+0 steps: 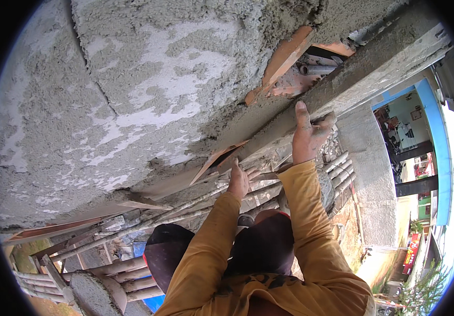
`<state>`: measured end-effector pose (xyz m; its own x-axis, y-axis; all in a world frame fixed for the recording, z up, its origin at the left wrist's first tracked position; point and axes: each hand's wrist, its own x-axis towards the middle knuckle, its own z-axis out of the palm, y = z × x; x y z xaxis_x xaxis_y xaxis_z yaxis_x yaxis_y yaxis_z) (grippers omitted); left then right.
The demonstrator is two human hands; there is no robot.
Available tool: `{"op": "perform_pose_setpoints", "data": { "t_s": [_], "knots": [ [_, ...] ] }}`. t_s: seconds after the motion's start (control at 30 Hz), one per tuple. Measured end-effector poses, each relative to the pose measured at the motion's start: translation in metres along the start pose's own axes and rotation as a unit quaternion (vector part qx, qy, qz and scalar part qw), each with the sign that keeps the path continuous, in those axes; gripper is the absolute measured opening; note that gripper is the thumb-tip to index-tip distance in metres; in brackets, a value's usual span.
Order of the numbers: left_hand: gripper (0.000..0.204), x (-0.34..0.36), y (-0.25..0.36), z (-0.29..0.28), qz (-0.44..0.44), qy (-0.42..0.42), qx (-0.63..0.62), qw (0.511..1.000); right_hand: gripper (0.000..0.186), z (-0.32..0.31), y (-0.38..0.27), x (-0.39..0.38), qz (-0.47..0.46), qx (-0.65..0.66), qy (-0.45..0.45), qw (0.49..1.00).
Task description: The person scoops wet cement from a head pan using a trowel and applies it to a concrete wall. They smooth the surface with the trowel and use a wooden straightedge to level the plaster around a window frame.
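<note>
A long straight board (364, 76), grey with smeared mortar, slants along the lower edge of a roughly plastered wall (148, 84). My right hand (310, 134) grips the board from below, its thumb up on the near face and its fingers curled under. Farther left, my left hand (240, 180) holds the board near its left end, thumb raised and fingers beneath. Close above the right hand, an opening in the plaster shows a grey pipe (316, 69) and an orange-brown strip (282, 63). A thin brown strip (219, 159) juts out beside the left hand.
Below me is a scaffold of bamboo poles (132, 276). A round mortar-caked pan (92, 295) lies at the lower left. To the right stand a grey wall (366, 174) and a blue-framed opening (437, 152). A red sign (411, 254) is farther off.
</note>
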<state>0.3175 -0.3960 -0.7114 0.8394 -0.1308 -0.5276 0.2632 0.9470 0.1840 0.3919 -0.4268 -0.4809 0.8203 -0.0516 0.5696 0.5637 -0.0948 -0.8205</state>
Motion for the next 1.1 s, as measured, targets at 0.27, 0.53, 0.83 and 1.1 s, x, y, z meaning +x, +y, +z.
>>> {"op": "perform_pose_setpoints", "data": {
  "t_s": [0.27,0.53,0.83,1.1],
  "knots": [
    [0.063,0.020,0.006,0.061,0.110,-0.036,-0.322,0.939,0.038,-0.006,-0.024,0.020,-0.042,-0.059,-0.031,0.997],
    [0.044,0.037,0.004,0.038,0.131,0.024,-0.346,0.929,0.046,-0.003,-0.029,0.000,-0.050,-0.044,-0.086,0.994],
    [0.040,0.051,0.003,0.000,0.155,0.043,-0.339,0.927,0.046,-0.002,-0.023,-0.021,-0.014,-0.099,-0.115,0.988],
    [0.044,0.043,0.014,-0.020,0.164,0.079,-0.334,0.925,0.054,0.018,-0.018,-0.054,-0.014,-0.048,-0.104,0.993]
  ]
}}
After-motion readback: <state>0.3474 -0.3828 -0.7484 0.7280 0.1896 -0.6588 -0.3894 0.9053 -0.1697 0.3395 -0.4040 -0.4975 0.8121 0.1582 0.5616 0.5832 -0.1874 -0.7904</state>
